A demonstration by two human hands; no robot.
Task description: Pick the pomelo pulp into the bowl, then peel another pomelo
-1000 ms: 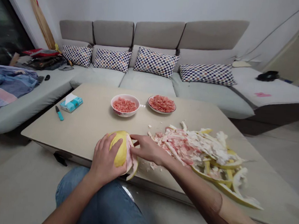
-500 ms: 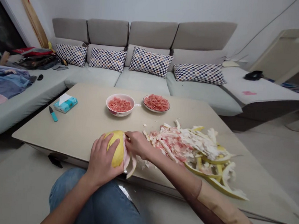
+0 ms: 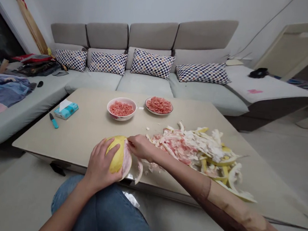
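A curved strip of rind (image 3: 139, 171) had swung farther from the yellow fruit (image 3: 116, 161), baring more pinkish pith. The fruit sat at the table's (image 3: 89, 128) near edge, by the denim-clad knee (image 3: 67, 194). The left hand (image 3: 99, 166) was spread around its side, gripping it; the right hand (image 3: 140, 148) had its fingers curled nearly closed at the rind's cut edge, though their pinch was hidden. The step looked like peeling; further pulling would call for a firm left-hand brace. The rind looked smooth outside and spongy within. Limp white and pink scraps and stiff yellow curls made up the heap of peelings (image 3: 183, 146). Grainy red pulp filled a round bowl (image 3: 121, 118) and a dark-rimmed plate (image 3: 158, 113).
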